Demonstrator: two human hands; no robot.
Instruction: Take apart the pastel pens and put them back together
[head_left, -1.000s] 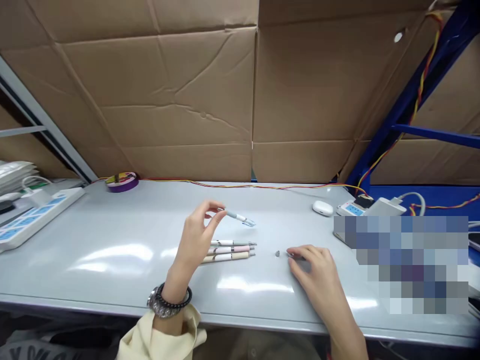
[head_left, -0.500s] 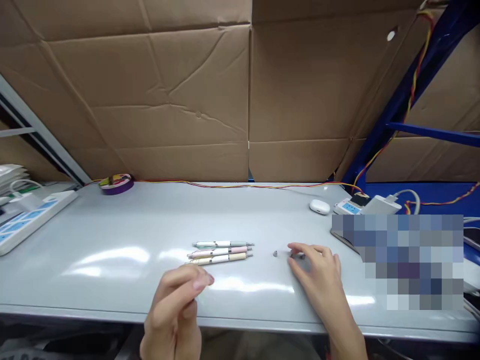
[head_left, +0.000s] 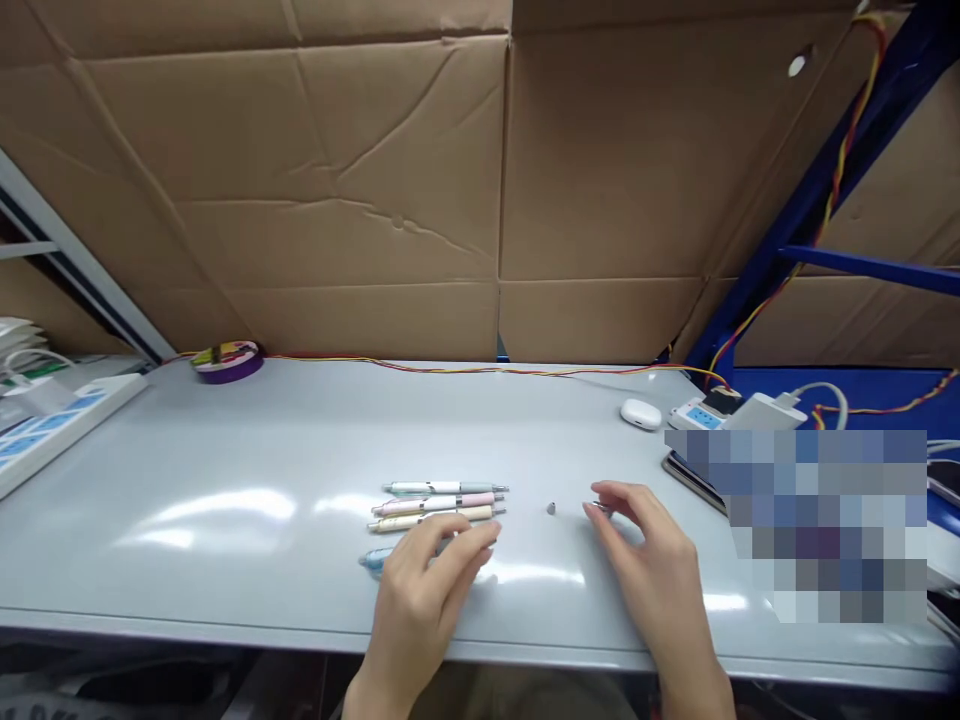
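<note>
Three slim click pens lie side by side on the grey table (head_left: 247, 450): one white and pale green (head_left: 446, 488), one pink (head_left: 439, 504), one cream (head_left: 405, 522). Nearer the front edge is a light blue pen (head_left: 375, 559). My left hand (head_left: 420, 590) is closed around its middle, hiding most of the barrel. To the right of the pens stands a small grey cone-shaped pen tip (head_left: 551, 508). Just right of that tip, my right hand (head_left: 649, 545) pinches a small silvery piece (head_left: 601, 508), partly covered by the fingertips.
A white earbud case (head_left: 641, 414) sits at the back right beside a power strip with a charger (head_left: 765, 420). Right of my hand is a dark flat device (head_left: 694, 482), partly behind a blurred patch. A purple tape roll (head_left: 227, 362) and another power strip (head_left: 67, 425) are at left.
My left hand has moved right and away from me, towards the pens, and the blue pen now shows beneath it. The right hand stays nearly in place at the small piece.
</note>
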